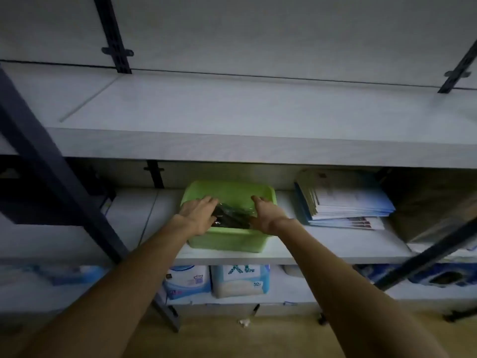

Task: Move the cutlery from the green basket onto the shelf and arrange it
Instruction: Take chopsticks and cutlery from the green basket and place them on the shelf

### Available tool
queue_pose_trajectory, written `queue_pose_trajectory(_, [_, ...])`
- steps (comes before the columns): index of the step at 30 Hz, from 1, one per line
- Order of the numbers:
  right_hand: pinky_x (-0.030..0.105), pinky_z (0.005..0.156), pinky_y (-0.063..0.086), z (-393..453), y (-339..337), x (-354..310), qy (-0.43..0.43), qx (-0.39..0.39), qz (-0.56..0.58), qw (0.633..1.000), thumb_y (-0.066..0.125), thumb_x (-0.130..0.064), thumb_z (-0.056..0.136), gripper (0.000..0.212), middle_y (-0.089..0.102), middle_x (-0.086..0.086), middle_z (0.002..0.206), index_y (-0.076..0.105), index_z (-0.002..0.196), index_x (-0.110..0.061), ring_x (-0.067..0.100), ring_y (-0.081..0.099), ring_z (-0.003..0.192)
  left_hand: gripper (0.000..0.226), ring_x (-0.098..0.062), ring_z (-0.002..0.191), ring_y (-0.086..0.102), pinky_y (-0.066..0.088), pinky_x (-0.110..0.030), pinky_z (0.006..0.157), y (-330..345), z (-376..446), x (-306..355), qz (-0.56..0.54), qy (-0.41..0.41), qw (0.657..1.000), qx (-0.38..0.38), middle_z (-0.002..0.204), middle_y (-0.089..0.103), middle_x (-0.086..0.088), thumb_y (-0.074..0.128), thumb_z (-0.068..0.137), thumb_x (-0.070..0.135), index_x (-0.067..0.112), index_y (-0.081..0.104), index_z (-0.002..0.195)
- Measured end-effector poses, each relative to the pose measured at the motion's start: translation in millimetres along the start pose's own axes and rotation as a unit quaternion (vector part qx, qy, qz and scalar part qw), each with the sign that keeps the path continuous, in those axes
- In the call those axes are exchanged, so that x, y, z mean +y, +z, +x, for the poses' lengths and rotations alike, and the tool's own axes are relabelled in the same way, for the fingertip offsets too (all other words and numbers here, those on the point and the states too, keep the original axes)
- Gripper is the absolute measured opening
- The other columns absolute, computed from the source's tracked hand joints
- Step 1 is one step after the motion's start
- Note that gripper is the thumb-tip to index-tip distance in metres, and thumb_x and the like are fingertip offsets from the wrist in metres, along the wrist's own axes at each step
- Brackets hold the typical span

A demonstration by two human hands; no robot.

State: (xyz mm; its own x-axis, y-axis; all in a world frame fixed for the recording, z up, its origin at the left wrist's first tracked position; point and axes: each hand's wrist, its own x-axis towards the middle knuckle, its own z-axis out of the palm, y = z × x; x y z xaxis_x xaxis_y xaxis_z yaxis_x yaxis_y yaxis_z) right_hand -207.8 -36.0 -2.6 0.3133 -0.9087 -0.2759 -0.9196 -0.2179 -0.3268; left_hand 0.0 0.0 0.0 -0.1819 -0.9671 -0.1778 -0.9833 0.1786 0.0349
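A light green plastic basket stands on the middle shelf board. Inside it lies dark cutlery in shiny clear wrapping, partly hidden by my hands. My left hand reaches over the basket's left rim with its fingers spread, resting at the edge of the cutlery. My right hand comes in over the right rim, palm turned inward and fingers apart. Neither hand visibly grips anything. A wide grey upper shelf runs across above the basket.
A stack of blue-and-white booklets lies right of the basket. Dark metal uprights slant at the left and at the right. Packs of tissues sit on the lowest level above a wooden floor.
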Motion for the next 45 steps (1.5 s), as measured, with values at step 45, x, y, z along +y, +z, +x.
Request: queue_pose_trajectory(45, [0.043,0.108,0.042,80.0,46.4,34.5,-0.021,-0.183,-0.103,0.977,0.055,-0.039,0.101,0.050,0.048,0.015,0.141,0.044,0.138,-0.007,0.031,0.052,0.127,0.089,-0.028,0.132,0.038,0.042,-0.044,0.102,68.4,79.4,-27.9,0.236,0.100,0.963,-0.083,0.147,0.035,-0.011,0.046,0.092,0.069,0.003,0.031,0.151])
